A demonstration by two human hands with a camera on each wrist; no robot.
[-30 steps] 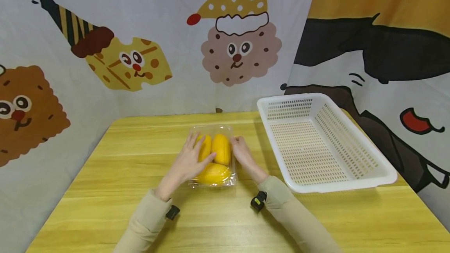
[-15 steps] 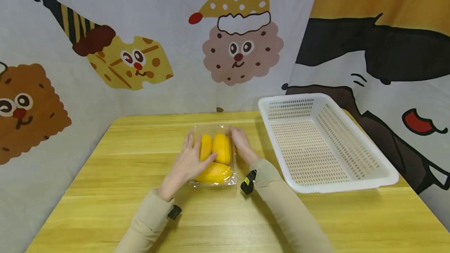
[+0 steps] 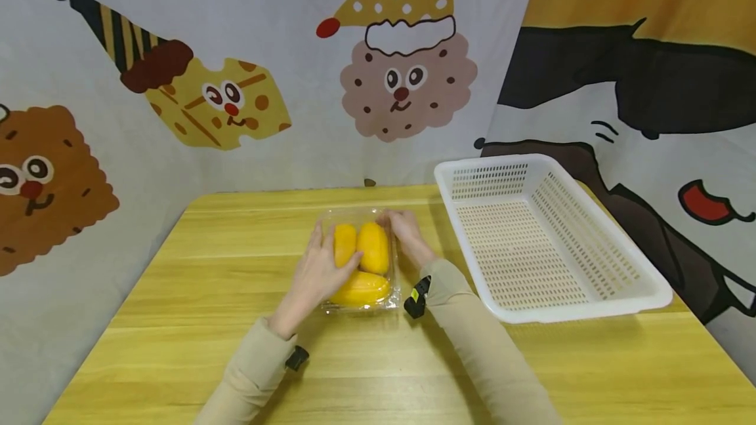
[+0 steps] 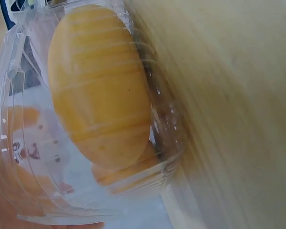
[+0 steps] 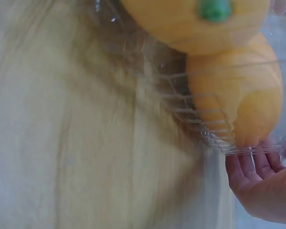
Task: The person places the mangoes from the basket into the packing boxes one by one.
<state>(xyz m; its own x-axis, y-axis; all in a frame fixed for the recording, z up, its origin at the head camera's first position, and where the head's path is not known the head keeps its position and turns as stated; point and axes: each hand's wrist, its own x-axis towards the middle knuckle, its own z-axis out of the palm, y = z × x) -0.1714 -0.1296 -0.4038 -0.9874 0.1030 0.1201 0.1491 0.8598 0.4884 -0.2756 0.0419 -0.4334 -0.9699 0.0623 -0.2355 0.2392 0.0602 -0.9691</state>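
In the head view a clear plastic clamshell box (image 3: 394,296) sits on the wooden table with three yellow oblong fruits inside. Two of them, the left fruit (image 3: 344,244) and the right fruit (image 3: 374,248), lie side by side; the front fruit (image 3: 361,290) lies crosswise. My left hand (image 3: 315,274) rests over the box's left side, fingers extended along the edge and thumb across the lid. At the far right corner my right hand (image 3: 406,235) grips the edge. In the right wrist view its fingers (image 5: 250,167) curl against the end wall; a green stem tip (image 5: 214,9) shows above.
A white perforated plastic basket (image 3: 472,267) stands to the right on the table (image 3: 236,281). Behind rises a cloth backdrop (image 3: 266,169) printed with cartoon food. Small black cameras are strapped at both wrists.
My right hand has moved up along the box's right side to its far corner. The left hand stays over the left side, its thumb slightly shifted.
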